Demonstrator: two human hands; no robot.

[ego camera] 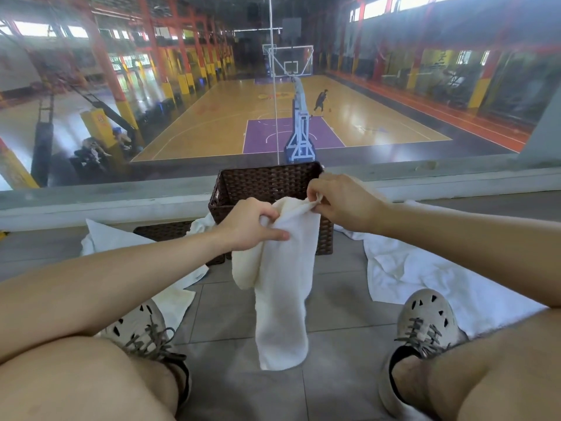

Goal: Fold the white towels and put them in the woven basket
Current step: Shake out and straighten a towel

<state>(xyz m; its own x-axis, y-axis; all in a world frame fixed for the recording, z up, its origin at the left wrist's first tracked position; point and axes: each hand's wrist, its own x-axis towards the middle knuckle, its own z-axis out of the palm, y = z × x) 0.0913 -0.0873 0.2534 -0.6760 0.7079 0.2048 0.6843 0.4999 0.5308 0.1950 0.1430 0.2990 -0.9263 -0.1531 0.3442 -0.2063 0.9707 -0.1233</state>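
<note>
Knees and shoes: the person sits on the tiled floor [334, 299], bare knees up at the bottom of the view, grey lace-up shoes [428, 317] planted either side.

Towel in hand: one white towel [282, 299] hangs in the air between the legs, doubled over lengthwise by the look of it, with its bottom end just about reaching the floor.

Left hand: the left hand [252, 226] is closed around the top left corner, fingers bunched into the cloth.

Right hand: the right hand [340, 199] is pinching the top right edge between thumb and fingertips, otherwise curled in.

Loose towels: a rumpled towel on the right [425, 268] is spread over the floor by the right shoe, and a towel on the left [121, 238] is flat by the left shoe. Neither looks folded.

Lid maybe: a flat dark woven piece [164, 230] lies left of the basket, hard to say what it is.

Basket: the woven basket [267, 183] stands right behind the hands, against the window ledge. What shows of its inside looks empty, but the hands cover part of it.

Progress: early days, going by this. One towel mid-fold, at least two waiting, nothing obviously in the basket.

Far off: a basketball court [273, 117] through the glass.
</note>
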